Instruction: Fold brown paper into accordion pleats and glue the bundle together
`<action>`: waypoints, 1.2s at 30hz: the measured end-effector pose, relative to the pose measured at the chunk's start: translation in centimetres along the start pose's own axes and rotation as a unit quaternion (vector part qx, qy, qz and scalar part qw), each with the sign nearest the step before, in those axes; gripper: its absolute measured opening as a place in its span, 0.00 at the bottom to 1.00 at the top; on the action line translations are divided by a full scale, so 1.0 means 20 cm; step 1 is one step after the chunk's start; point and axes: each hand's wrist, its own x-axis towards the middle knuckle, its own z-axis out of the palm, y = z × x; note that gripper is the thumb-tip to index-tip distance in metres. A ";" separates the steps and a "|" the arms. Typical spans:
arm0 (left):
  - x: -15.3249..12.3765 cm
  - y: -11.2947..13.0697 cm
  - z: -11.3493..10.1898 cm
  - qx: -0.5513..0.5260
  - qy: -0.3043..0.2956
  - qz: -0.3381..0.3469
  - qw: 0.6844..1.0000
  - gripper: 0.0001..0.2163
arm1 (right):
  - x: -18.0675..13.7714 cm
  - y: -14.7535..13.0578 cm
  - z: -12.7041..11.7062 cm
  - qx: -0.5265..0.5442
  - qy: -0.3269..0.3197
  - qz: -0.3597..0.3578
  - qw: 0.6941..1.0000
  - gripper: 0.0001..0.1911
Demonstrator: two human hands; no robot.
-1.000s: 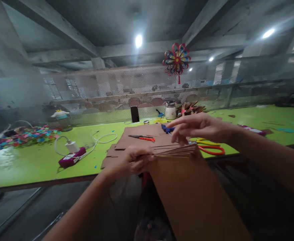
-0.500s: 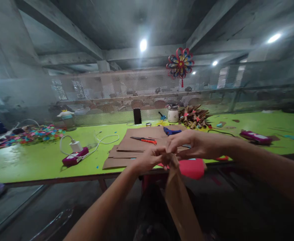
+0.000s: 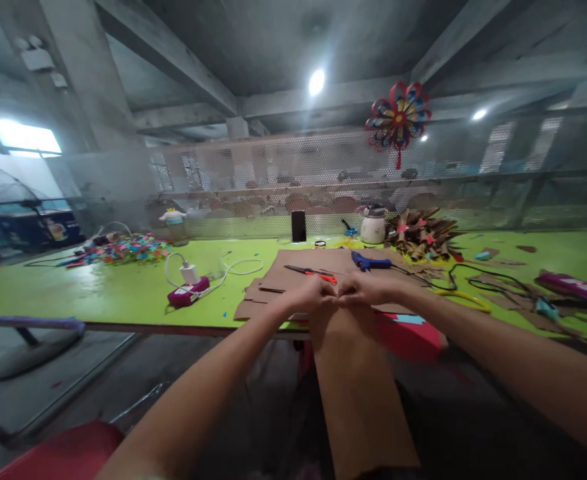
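Note:
A long strip of brown kraft paper (image 3: 361, 393) hangs down over my lap, its upper edge pinched between my two hands. My left hand (image 3: 314, 293) grips that edge on the left, fingers closed. Close beside it, my right hand (image 3: 366, 289) pinches the same edge, the fingertips of both hands nearly touching. Just beyond the hands, scissors (image 3: 313, 273) with orange handles lie on stacked brown paper sheets (image 3: 293, 261). Behind my right hand rests a blue glue gun (image 3: 371, 261). Red paper (image 3: 411, 339) sticks out over the table edge under my right forearm.
On the green table (image 3: 133, 293) stand a purple power strip (image 3: 188, 292) with a white charger, a phone (image 3: 298, 225) and a white jar (image 3: 373, 225). Rolled brown paper pieces (image 3: 421, 233) are heaped at the back right. Colourful paper bits (image 3: 118, 250) lie at left.
The strip was narrow and bunched at the fingers; now it hangs broad and flat, with both hands side by side on its top edge. The view has turned left.

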 end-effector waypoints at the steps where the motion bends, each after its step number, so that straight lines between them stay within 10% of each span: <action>1: 0.00 -0.02 0.02 0.004 0.005 0.002 1.000 0.08 | 0.00 0.01 0.02 0.000 0.004 -0.001 1.000 0.18; 19: -0.03 -0.18 0.09 0.103 0.073 -0.005 0.992 0.11 | -0.04 0.15 0.25 -0.069 0.195 0.010 0.978 0.11; 36: -0.14 -0.16 0.05 0.253 0.058 0.042 0.965 0.10 | -0.05 0.12 0.25 -0.271 0.173 -0.058 0.945 0.07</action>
